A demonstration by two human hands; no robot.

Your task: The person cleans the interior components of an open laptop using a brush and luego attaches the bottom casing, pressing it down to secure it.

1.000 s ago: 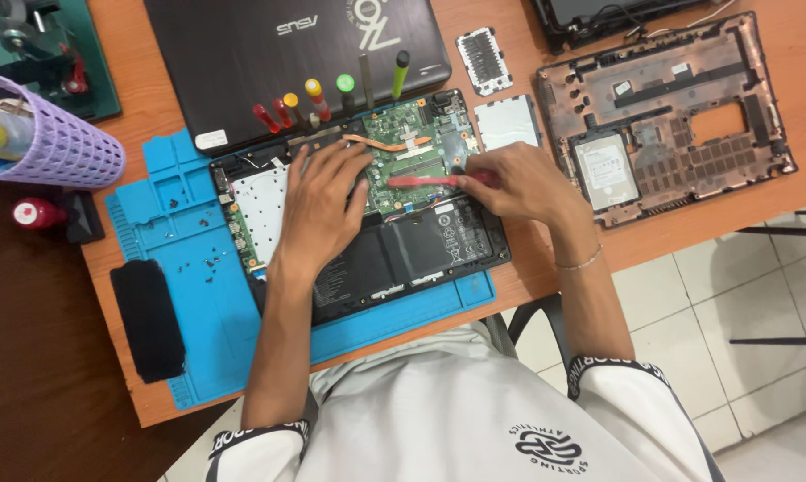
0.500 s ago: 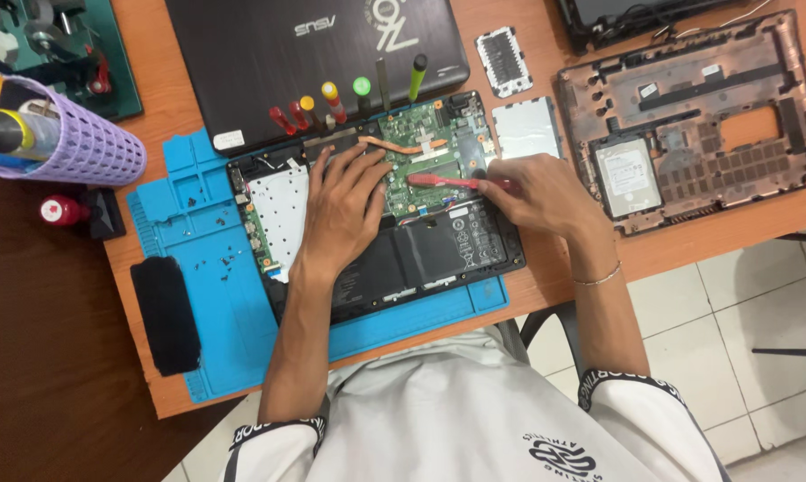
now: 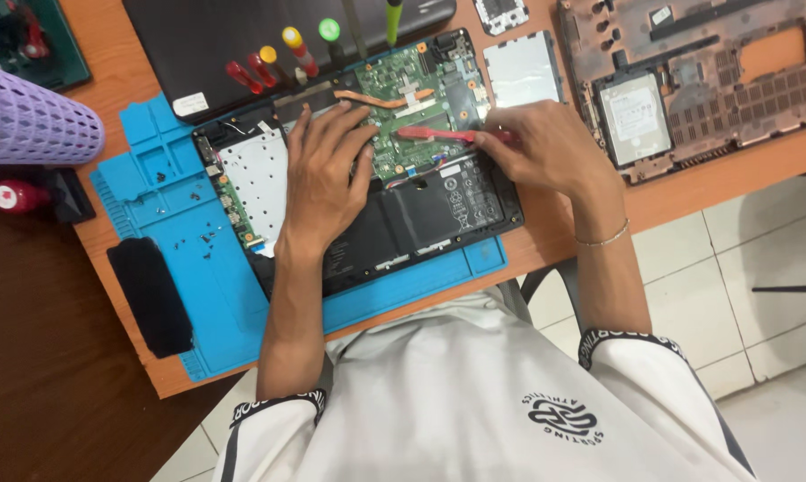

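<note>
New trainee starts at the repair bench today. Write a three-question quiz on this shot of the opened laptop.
1. True or false: the left hand lies flat on the opened laptop.
2. What does the right hand hold? A) red tool B) black pouch C) purple basket
3. Name the colour of the mat under the laptop.

Key: 1 true. 2 A, the red tool, its tip over the green circuit board. 3 blue.
</note>
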